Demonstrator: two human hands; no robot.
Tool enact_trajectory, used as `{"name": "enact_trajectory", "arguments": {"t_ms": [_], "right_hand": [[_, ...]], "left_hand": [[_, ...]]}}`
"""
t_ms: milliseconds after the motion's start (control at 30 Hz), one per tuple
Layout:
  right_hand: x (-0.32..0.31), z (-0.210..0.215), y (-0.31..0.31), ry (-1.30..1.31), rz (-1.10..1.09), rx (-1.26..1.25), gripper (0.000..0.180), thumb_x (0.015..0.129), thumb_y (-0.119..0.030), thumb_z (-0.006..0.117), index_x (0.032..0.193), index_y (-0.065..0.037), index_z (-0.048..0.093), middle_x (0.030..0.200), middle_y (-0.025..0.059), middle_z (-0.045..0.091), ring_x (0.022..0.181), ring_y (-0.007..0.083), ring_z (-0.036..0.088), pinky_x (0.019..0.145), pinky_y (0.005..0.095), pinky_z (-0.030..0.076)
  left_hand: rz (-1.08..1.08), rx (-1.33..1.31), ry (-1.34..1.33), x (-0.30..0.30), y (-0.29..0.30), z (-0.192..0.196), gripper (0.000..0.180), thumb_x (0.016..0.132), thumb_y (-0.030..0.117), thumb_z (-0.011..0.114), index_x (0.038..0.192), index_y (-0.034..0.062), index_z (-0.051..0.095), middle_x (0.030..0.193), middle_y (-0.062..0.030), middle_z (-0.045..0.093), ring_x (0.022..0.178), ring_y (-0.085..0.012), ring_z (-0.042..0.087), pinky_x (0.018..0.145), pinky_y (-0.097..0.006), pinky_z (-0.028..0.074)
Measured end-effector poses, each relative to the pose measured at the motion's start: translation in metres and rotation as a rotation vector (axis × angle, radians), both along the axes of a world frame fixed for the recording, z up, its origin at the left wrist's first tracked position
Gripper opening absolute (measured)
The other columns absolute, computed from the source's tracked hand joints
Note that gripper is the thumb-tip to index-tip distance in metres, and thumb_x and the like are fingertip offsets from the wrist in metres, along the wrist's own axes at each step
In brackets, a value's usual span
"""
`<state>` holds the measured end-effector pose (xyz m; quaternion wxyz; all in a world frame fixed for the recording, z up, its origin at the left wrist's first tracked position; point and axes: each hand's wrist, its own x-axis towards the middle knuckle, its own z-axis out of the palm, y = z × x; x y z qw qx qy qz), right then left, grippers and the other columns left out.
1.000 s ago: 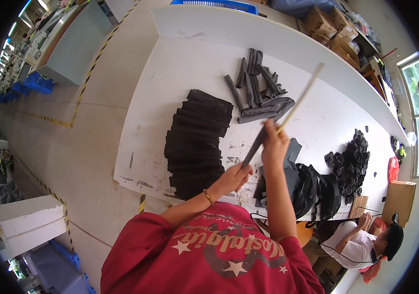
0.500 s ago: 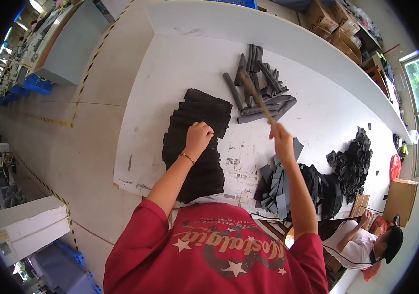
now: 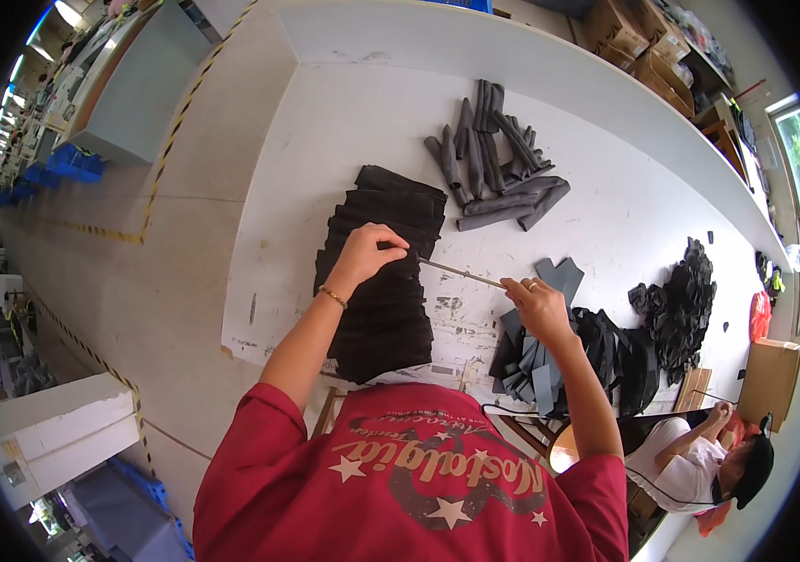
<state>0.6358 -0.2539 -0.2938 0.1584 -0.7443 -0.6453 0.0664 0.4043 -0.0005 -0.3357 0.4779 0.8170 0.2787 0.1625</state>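
Black fabric pieces lie in an overlapping row on the white table in front of me. Over the middle of that row, my left hand pinches thumb and fingers together; whether it holds a piece's edge is hidden. My right hand grips one end of a long thin stick. The stick's dark far tip points left and rests at or just above the fabric, close to my left fingertips. What kind of tool it is cannot be made out.
Dark grey rolled tubes lie loosely at the back. Flat grey strips and a black heap lie to the right. A raised white board borders the table's far side. A seated person works at the lower right.
The stick has swung down from over the grey tubes to the black fabric beside my left hand. My right hand has moved slightly nearer. My left hand has shifted a little left.
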Motion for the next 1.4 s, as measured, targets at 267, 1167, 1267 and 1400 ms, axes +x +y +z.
{"name": "enact_trajectory", "arguments": {"t_ms": [267,1167,1267,1400], "right_hand": [[-0.001,0.033,-0.011,0.150,-0.114,-0.032,0.016,0.085,-0.015,0.062,0.101,-0.012,0.066,0.073,0.0068,0.062,0.067,0.0250,0.062,0.059,0.0368,0.050],[-0.143,-0.047,0.032,0.947,-0.271,0.104,0.012,0.091,-0.009,0.054,0.096,0.000,0.058,0.062,0.0115,0.055,0.053,0.0183,0.053,0.051,0.0338,0.041],[-0.168,-0.044,0.032,0.829,-0.385,0.171,0.019,0.092,-0.010,0.054,0.108,-0.002,0.057,0.063,0.0173,0.057,0.056,0.0326,0.058,0.053,0.0395,0.044],[-0.170,-0.046,0.006,0.710,-0.332,0.041,0.015,0.094,-0.013,0.052,0.100,-0.001,0.058,0.064,0.0228,0.057,0.057,0.0404,0.056,0.050,0.0422,0.043]], "left_hand": [[0.031,-0.002,-0.022,-0.012,-0.001,0.011,0.014,0.072,0.010,0.075,0.085,0.0062,0.072,0.081,-0.0053,0.067,0.082,-0.0211,0.059,0.076,-0.030,0.048],[0.570,-1.427,-1.006,0.007,-0.103,-0.012,0.027,0.085,0.025,0.071,0.102,0.0051,0.064,0.079,-0.0060,0.065,0.078,-0.0256,0.065,0.084,-0.043,0.052],[0.735,-1.389,-0.947,0.013,-0.106,-0.003,0.025,0.085,0.027,0.071,0.097,0.0062,0.065,0.073,-0.0031,0.063,0.067,-0.0203,0.063,0.076,-0.039,0.054],[0.873,-1.346,-0.935,0.010,-0.095,0.005,0.025,0.084,0.026,0.072,0.094,0.0048,0.065,0.072,-0.0031,0.062,0.060,-0.0153,0.059,0.062,-0.034,0.053]]}}
